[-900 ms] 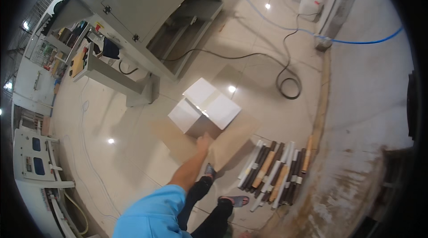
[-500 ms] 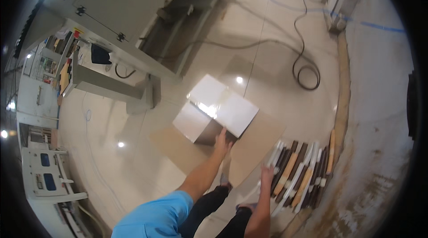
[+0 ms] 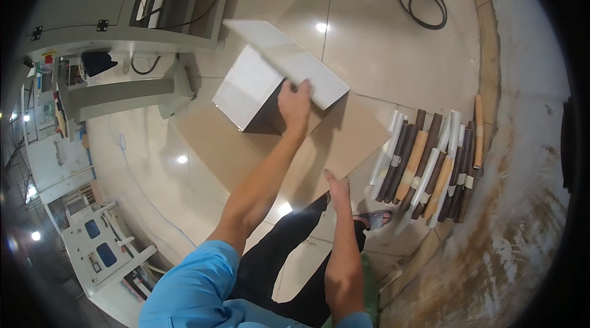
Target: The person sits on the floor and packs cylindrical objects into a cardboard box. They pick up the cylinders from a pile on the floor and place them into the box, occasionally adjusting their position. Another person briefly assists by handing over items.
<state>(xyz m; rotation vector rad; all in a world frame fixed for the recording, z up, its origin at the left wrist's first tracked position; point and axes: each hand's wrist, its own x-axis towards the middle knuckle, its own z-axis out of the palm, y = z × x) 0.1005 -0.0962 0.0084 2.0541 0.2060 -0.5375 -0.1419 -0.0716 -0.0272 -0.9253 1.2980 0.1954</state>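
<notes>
A cardboard box [image 3: 247, 82] with white outer faces stands on a brown cardboard sheet [image 3: 215, 144] on the floor. Its white flap [image 3: 289, 58] is raised and tilted up along the far right side. My left hand [image 3: 295, 107] is closed on the near edge of that flap, thumb and fingers pinching it, while the wrist passes over the dark gap in the box. My right hand [image 3: 338, 190] is beside my knee at the near edge of the brown sheet, its thumb apart from the other fingers, with nothing visible in it.
Several brown, tan and white rolls [image 3: 424, 168] lie side by side at the right, near the stained wall [image 3: 522, 205]. A grey machine cabinet [image 3: 86, 8] stands at the far left. A black cable [image 3: 424, 21] coils on the tiled floor. My sandalled foot [image 3: 376, 218] is near the rolls.
My left hand has lifted the flap, which lay flatter before. The right hand has moved up and left, from beside the rolls to the sheet's near edge. The whole view has shifted.
</notes>
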